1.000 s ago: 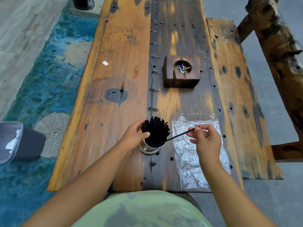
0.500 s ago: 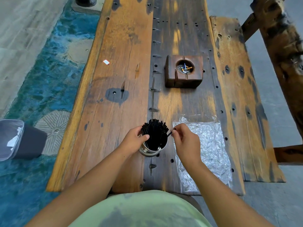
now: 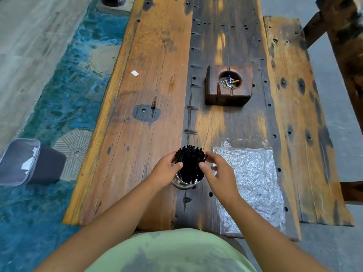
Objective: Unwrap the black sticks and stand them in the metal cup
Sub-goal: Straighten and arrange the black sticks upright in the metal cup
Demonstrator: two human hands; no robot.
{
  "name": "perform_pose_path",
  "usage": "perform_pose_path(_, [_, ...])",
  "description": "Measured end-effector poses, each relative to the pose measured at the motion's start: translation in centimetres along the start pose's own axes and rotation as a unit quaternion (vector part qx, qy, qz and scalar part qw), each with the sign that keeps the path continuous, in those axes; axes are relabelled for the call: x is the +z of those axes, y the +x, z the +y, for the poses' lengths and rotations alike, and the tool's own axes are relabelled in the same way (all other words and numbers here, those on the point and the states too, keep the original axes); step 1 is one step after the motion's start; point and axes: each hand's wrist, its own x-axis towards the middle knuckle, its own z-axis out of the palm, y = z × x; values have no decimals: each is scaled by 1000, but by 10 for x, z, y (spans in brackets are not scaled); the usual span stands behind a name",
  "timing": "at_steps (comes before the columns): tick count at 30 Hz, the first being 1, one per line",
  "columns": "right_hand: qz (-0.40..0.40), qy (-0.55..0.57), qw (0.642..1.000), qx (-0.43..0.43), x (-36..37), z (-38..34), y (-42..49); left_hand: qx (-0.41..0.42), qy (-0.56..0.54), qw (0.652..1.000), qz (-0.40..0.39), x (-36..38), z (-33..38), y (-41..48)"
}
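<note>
A thick bundle of black sticks (image 3: 189, 161) stands upright in the shiny metal cup (image 3: 183, 185) near the front of the wooden table (image 3: 137, 144). My left hand (image 3: 165, 171) curls round the bundle's left side just above the cup rim, thumb on the sticks. From the right, my right hand (image 3: 220, 173) cups the bundle, thumb and forefinger against the stick tops. Flat on the table, right of the cup, lies the crinkled clear wrapper (image 3: 253, 173); no stick shows on it.
A wooden block ashtray (image 3: 227, 95) with cigarette butts sits further back on the table. A small white scrap (image 3: 135, 73) lies at the far left. A dark bin (image 3: 23, 161) stands on the blue floor at left. Heavy wooden furniture (image 3: 349, 46) rises at right.
My right hand carried a single stick from over the wrapper to the cup and let it go among the others. Both hands now close round the bundle.
</note>
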Motion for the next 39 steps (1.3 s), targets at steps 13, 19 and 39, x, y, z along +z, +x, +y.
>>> perform_pose_path(13, [-125, 25, 992, 18, 15, 3, 42, 18, 41, 997, -59, 0, 8, 19])
perform_pose_path(19, [-96, 80, 992, 12, 12, -7, 39, 42, 61, 997, -14, -1, 16, 23])
perform_pose_path(39, [-50, -63, 996, -48, 16, 12, 38, 61, 130, 989, 46, 9, 9, 18])
